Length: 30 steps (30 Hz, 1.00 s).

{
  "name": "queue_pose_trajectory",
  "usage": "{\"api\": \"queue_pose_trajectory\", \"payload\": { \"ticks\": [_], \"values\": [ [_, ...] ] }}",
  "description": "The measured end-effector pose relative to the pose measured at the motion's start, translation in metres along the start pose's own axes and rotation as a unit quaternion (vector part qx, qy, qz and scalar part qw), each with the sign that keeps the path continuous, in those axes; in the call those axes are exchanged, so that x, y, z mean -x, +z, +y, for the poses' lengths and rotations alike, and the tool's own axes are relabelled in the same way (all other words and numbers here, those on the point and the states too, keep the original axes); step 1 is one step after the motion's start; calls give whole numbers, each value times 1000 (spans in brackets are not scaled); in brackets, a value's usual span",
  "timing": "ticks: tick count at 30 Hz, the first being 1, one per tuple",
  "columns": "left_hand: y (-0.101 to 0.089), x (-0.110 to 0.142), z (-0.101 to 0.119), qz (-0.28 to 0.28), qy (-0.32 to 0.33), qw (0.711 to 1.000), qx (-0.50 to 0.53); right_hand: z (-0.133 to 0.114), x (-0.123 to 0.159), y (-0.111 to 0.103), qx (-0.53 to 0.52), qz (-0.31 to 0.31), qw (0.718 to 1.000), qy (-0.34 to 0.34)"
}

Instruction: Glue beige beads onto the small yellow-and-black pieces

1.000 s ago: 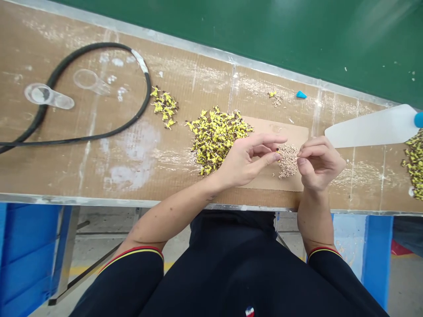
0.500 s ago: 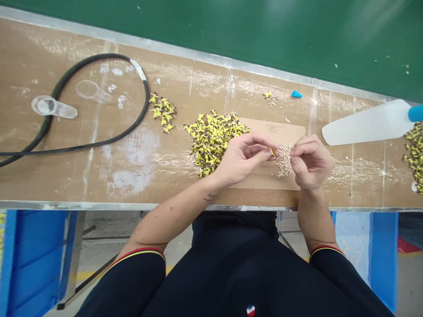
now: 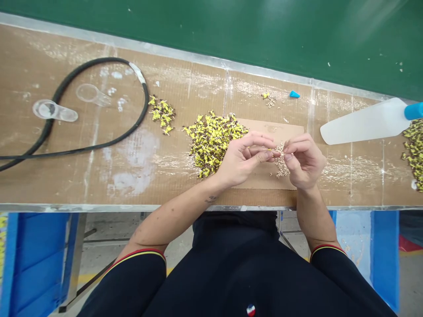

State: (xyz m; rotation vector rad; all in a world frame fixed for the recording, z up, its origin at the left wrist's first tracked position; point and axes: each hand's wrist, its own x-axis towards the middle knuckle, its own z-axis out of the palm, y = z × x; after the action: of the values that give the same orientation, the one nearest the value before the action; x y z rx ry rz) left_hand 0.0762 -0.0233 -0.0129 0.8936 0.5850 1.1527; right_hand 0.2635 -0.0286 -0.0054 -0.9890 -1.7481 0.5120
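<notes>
My left hand (image 3: 243, 158) pinches a small yellow piece (image 3: 270, 150) between thumb and forefinger; most of it is hidden by the fingers. Close by on the right, my right hand (image 3: 304, 159) has its thumb and forefinger pressed together, and what they hold is too small to make out. The two sets of fingertips almost meet above a pile of tiny pale pieces (image 3: 281, 168), which lies on a cardboard sheet (image 3: 257, 182). Beside my left hand spreads a heap of small yellow and dark brown pieces (image 3: 211, 141).
A smaller yellow-brown cluster (image 3: 161, 115) lies left, near a looped black cable (image 3: 99, 146) and two clear plastic scoops (image 3: 62, 113). On the right are a white bottle (image 3: 366, 123) with a blue cap and another heap (image 3: 414, 149). A blue cone-shaped cap (image 3: 294, 94) lies behind.
My right hand has moved left, bringing its fingertips close to the yellow piece in my left hand. My left hand has hardly moved. The view has shifted slightly.
</notes>
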Motion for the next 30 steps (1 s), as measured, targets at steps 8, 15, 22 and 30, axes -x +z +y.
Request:
{"api": "queue_pose_trajectory", "payload": {
  "ticks": [8,15,22,30],
  "values": [
    [1,2,-4,6,27,1000,-14,-4,2,9,-75,-9,997,8],
    [2,3,-5,24,87,992,-91,-7,2,10,-22,-11,999,34],
    [1,4,-8,23,92,989,-113,-8,0,10,28,-12,999,25],
    [3,9,-12,31,110,982,-148,-9,-1,12,-45,-19,999,17]
  ]
}}
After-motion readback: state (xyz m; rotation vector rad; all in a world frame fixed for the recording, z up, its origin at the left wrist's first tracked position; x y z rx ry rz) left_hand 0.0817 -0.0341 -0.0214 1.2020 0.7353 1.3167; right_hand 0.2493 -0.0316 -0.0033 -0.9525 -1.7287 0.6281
